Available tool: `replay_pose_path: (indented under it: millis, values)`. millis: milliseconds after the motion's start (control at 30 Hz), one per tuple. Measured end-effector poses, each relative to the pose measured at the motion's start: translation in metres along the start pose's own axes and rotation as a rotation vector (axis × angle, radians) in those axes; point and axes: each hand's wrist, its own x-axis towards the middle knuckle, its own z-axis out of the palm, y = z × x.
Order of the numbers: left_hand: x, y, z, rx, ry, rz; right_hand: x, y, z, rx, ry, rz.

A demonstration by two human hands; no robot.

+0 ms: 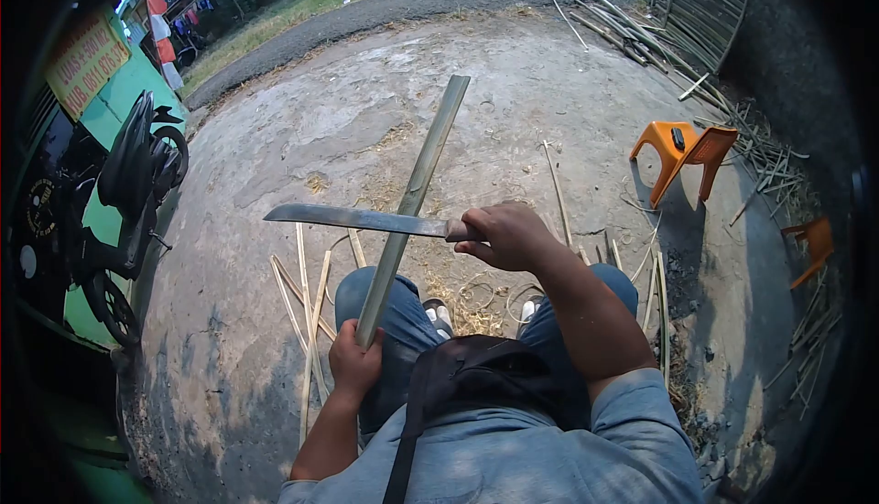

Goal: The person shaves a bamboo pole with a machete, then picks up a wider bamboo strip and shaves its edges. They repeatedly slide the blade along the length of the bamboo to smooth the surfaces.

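Note:
My left hand (355, 357) is closed round the lower end of a long split bamboo strip (428, 158), which slants up and away from me over my left knee. In my right hand (508, 237) is the handle of a machete (357, 218), gripped in a closed fist. Its long blade points left and lies across the middle of the strip. Whether the edge bites into the bamboo cannot be made out. Several thin bamboo slats (316, 321) lean and lie on the ground beside my left leg.
An orange plastic chair (673, 151) with a small dark object on it stands at the right. Bamboo poles (632, 32) and cut strips (765, 151) lie along the right wall. A motorcycle (128, 193) is parked at the left. Shavings (458, 312) cover the ground between my feet.

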Motion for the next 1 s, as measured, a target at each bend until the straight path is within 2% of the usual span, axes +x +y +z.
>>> replay_pose_path:
  millis: [67,200,300,433,667,767,900,1000]
  values:
    - [0.000,0.000,0.000,-0.021,0.000,-0.007,0.001,0.002,0.002,-0.067,0.101,-0.096]
    - [0.001,-0.001,0.001,-0.035,-0.010,-0.024,0.001,0.013,0.007,-0.150,0.343,-0.062]
    - [0.003,0.005,-0.001,-0.019,-0.027,-0.041,0.002,0.028,0.009,0.066,0.336,0.065]
    - [0.005,0.013,-0.004,0.003,-0.041,-0.032,0.003,0.042,0.023,0.032,0.398,0.105]
    - [0.008,0.010,0.002,-0.012,-0.024,-0.035,0.013,0.036,0.040,-0.119,0.304,-0.126]
    - [0.005,0.006,0.001,-0.039,-0.033,-0.047,0.015,0.058,0.040,-0.065,0.383,-0.099]
    - [0.007,0.004,0.004,-0.054,-0.039,-0.069,0.014,0.075,0.041,0.138,0.488,0.196]
    - [0.007,0.003,0.004,-0.032,-0.045,-0.069,0.010,0.069,0.038,0.125,0.524,0.200]
